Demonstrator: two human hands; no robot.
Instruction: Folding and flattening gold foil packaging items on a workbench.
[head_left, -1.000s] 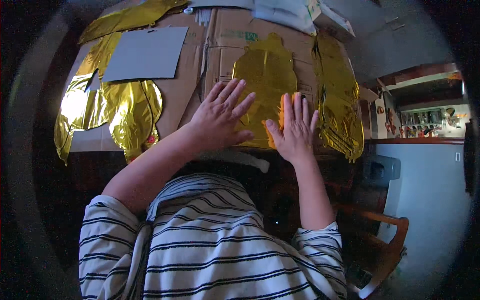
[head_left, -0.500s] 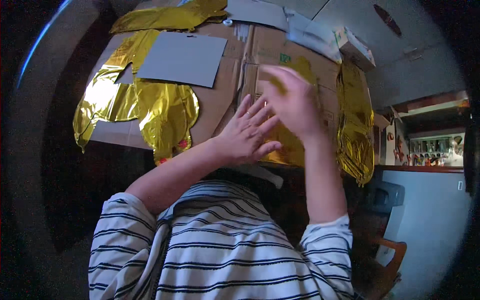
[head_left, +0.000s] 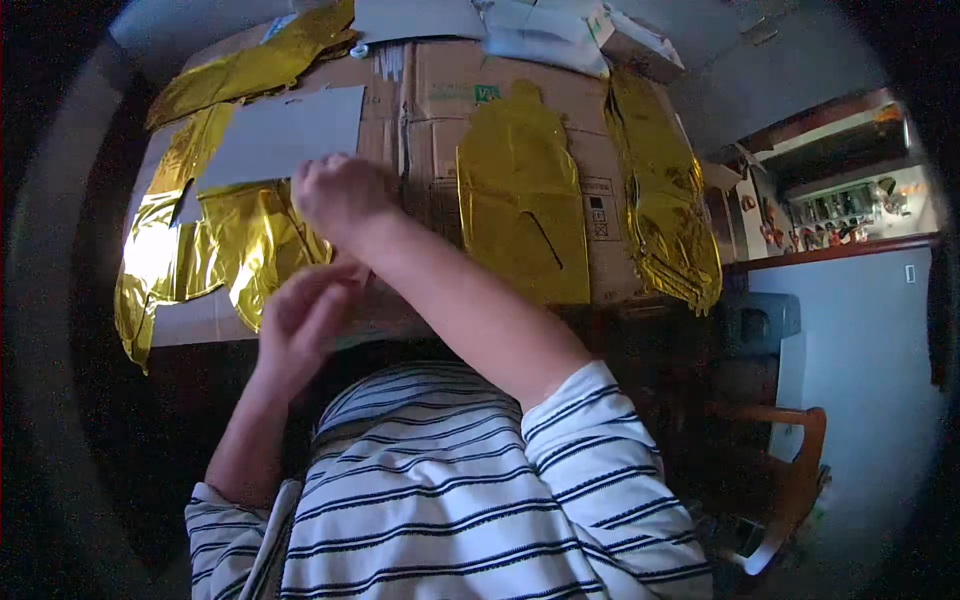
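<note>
likely a home: wooden chair (head_left: 806,455), ledge (head_left: 845,248) crowded with small items, cardboard-covered table (head_left: 432,150).

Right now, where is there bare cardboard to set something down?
Bare cardboard shows between the grey sheet and middle gold foil; a narrower strip separates that from the far-right gold foil. Crowded: the left gold foil, with left hand and right hand nearby.

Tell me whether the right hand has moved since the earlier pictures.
Yes: the right hand has gone left, from right of the cardboard seam to left of it.
</note>
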